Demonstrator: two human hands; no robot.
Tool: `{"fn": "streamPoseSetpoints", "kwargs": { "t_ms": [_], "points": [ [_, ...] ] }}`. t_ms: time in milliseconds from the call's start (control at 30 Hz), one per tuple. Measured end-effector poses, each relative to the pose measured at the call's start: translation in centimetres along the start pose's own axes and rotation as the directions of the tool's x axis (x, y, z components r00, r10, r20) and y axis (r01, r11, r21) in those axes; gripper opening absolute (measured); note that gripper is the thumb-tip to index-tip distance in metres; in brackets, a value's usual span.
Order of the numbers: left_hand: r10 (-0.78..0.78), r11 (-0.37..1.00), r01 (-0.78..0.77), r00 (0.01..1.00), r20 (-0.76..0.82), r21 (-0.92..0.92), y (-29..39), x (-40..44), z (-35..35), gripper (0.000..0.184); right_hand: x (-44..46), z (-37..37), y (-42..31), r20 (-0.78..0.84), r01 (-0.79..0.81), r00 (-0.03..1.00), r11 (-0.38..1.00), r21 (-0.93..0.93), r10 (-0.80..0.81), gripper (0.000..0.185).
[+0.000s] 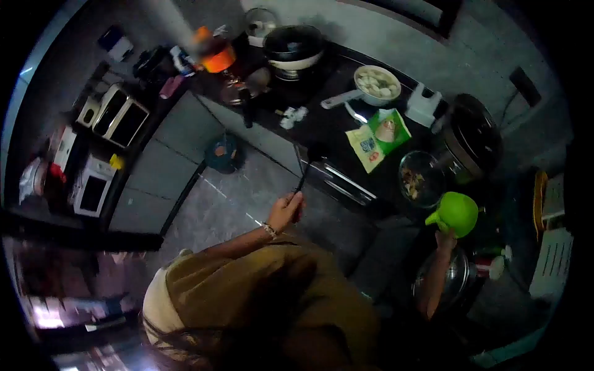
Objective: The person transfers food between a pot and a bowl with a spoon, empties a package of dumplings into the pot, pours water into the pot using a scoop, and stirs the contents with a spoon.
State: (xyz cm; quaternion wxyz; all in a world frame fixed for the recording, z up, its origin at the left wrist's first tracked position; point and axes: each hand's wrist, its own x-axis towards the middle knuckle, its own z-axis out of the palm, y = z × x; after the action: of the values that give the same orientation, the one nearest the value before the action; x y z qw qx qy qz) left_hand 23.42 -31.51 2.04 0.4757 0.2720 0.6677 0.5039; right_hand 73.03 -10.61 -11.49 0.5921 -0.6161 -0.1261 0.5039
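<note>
My left hand [286,211] is closed round the thin handle of a black ladle [303,179], whose dark rounded head reaches the counter edge. My right hand [446,240] grips the near edge of a bright green plastic bowl [459,213] with a short spout-like part; some fingers are hidden behind it. Just beyond the bowl stands a clear glass bowl [422,164] holding small brownish pieces. Under my right forearm lies a shiny round metal vessel or lid [460,278]. A green and yellow food packet [380,139] lies flat on the counter.
A white pan [385,100] of pale pieces and a black and white cooker [297,59] stand along the wall. A large dark pot [470,136] is at the right. On the floor sits a dark bin [224,154]. A microwave [94,185] stands at left.
</note>
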Motion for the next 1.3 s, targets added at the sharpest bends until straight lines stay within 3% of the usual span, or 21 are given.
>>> {"fn": "streamPoseSetpoints", "kwargs": {
  "t_ms": [67, 233, 267, 300, 333, 400, 467, 500, 600, 667, 733, 767, 867, 900, 933, 967, 1000, 1067, 1133, 1267, 1300],
  "points": [
    [-0.039, 0.999, 0.041, 0.994, 0.098, -0.020, 0.4, 0.3, -1.2, 0.038, -1.0, 1.1, 0.6, -0.092, 0.028, 0.995, 0.999, 0.017, -0.027, 0.053],
    [0.030, 0.997, -0.027, 0.999, 0.038, -0.078, 0.6, 1.3, -2.2, 0.038, -11.9, 6.8, 4.5, -0.259, 0.297, 0.915, 0.950, -0.090, -0.311, 0.046],
    [0.051, 0.995, -0.049, 0.998, 0.022, -0.085, 0.7, 1.7, -2.5, 0.039, -14.0, 7.7, 6.8, -0.170, 0.340, 0.917, 0.930, -0.140, -0.361, 0.043],
    [0.087, 0.988, -0.080, 0.995, 0.048, -0.133, 0.2, 2.4, -3.3, 0.037, -15.7, 8.7, 9.6, 0.219, 0.458, 0.882, 0.870, -0.185, -0.417, 0.042],
    [0.081, 0.987, -0.074, 0.996, 0.042, -0.144, -0.2, 3.1, -3.9, 0.037, -18.0, 9.6, 12.1, 0.574, 0.574, 0.721, 0.800, -0.178, -0.389, 0.040],
    [0.246, 0.967, -0.248, 0.969, -0.029, -0.056, -0.5, 5.0, -4.2, 0.035, -29.9, 18.6, 10.5, 0.637, 0.019, 0.769, 0.994, -0.111, 0.056, 0.038],
    [0.351, 0.936, -0.351, 0.936, 0.023, 0.019, 1.1, 6.2, -4.6, 0.034, -32.9, 23.1, 12.6, 0.870, -0.124, 0.446, 0.977, -0.171, 0.209, 0.038],
    [0.444, 0.888, -0.450, 0.892, 0.079, 0.092, 1.7, 6.9, -4.8, 0.034, -35.4, 25.6, 12.9, 0.870, -0.114, 0.449, 0.979, -0.171, 0.205, 0.038],
    [0.488, 0.865, -0.488, 0.872, 0.033, 0.116, 0.9, 8.2, -4.6, 0.035, -40.4, 31.2, 13.4, 0.802, 0.073, 0.590, 0.982, -0.174, 0.098, 0.040],
    [0.511, 0.851, -0.515, 0.857, 0.063, 0.106, 2.2, 9.5, -6.9, 0.036, -40.6, 33.8, 14.1, 0.808, 0.341, 0.587, 0.920, -0.192, -0.049, 0.039],
    [0.492, 0.810, -0.563, 0.803, 0.335, 0.162, 3.8, 11.5, -9.7, 0.039, -41.6, 35.7, 14.8, 0.738, 0.232, 0.674, 0.954, -0.188, -0.019, 0.031],
    [0.260, 0.886, -0.425, 0.787, 0.559, 0.186, 4.4, 12.5, -11.7, 0.043, -41.4, 36.0, 15.4, 0.740, 0.219, 0.669, 0.971, -0.099, -0.075, 0.027],
    [0.359, 0.837, -0.539, 0.676, 0.643, 0.099, 2.9, 13.1, -14.8, 0.045, -41.4, 37.9, 16.4, 0.703, 0.264, 0.691, 0.964, -0.023, -0.172, 0.017],
    [0.144, 0.885, -0.418, 0.667, 0.731, 0.207, 7.1, 12.4, -17.2, 0.042, -41.7, 38.3, 16.2, 0.679, 0.306, 0.704, 0.952, -0.026, -0.208, 0.017],
    [0.146, 0.883, -0.423, 0.659, 0.738, 0.203, 7.9, 12.6, -18.5, 0.042, -41.7, 38.9, 15.8, 0.655, 0.349, 0.714, 0.937, -0.028, -0.246, 0.017],
    [0.230, 0.903, -0.410, 0.711, 0.664, 0.128, 8.5, 13.1, -19.4, 0.032, -41.7, 39.5, 15.1, 0.549, 0.101, 0.831, 0.995, 0.000, -0.084, 0.018],
    [0.301, 0.915, -0.400, 0.757, 0.579, 0.048, 9.3, 13.4, -20.4, 0.023, -41.1, 40.0, 14.5, 0.540, 0.107, 0.836, 0.994, 0.007, -0.094, 0.018],
    [0.642, 0.710, -0.705, 0.647, 0.412, 0.001, 15.7, 13.1, -22.9, 0.016, -39.6, 40.3, 13.4, 0.418, 0.128, 0.904, 0.990, -0.067, -0.089, 0.020],
    [0.795, 0.445, -0.889, 0.447, 0.410, 0.105, 22.1, 12.4, -25.9, 0.015, -38.5, 40.9, 12.4, 0.348, 0.163, 0.928, 0.985, -0.064, -0.132, 0.020],
    [0.941, -0.018, -0.990, 0.031, 0.337, 0.141, 28.9, 11.7, -27.0, 0.015, -31.8, 40.1, 12.7, 0.409, 0.135, 0.905, 0.991, -0.010, -0.119, 0.017],
    [0.943, -0.091, -0.984, -0.036, 0.332, 0.154, 29.8, 11.7, -26.4, 0.015, -29.7, 40.3, 13.5, 0.403, 0.436, 0.844, 0.890, -0.132, -0.354, 0.017]
  ]
}}
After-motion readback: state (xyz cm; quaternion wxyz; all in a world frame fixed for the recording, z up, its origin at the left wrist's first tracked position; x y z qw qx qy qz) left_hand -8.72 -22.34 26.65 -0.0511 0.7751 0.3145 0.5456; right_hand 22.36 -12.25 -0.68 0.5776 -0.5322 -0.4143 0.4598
